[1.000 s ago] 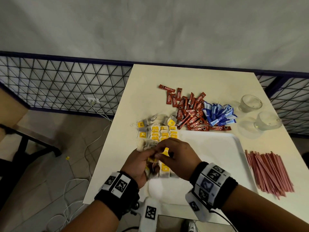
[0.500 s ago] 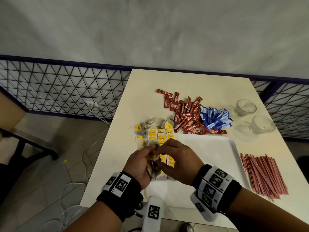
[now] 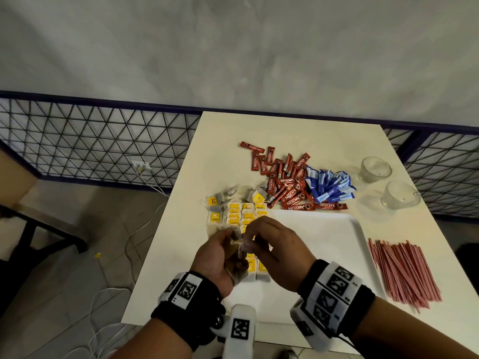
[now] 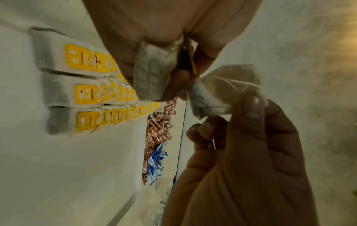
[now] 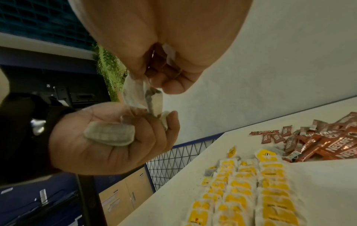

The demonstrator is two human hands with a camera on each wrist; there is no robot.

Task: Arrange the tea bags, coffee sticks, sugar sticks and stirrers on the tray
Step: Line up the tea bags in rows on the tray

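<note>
Above the left part of the white tray (image 3: 324,244), my left hand (image 3: 228,237) grips a small bunch of tea bags (image 3: 236,272). My right hand (image 3: 252,235) pinches one tea bag (image 4: 222,91) at its corner, right beside the left hand's fingers (image 4: 179,79). A string runs across this bag. In the right wrist view the pinched tea bag (image 5: 144,94) hangs between both hands, and another bag (image 5: 110,134) lies in the left palm. Rows of yellow-tagged tea bags (image 3: 243,215) lie on the tray beneath.
Loose tea bags (image 3: 233,194) lie off the tray's far left corner. Red coffee sticks (image 3: 285,187) and blue sugar sticks (image 3: 329,187) are piled behind the tray. Red stirrers (image 3: 404,270) lie to its right, and two glass cups (image 3: 374,169) stand at the far right. The table's left edge is near.
Both hands stay together over the tray's left part. The right hand's fingers have drawn one tea bag a little out of the left hand's bunch.
</note>
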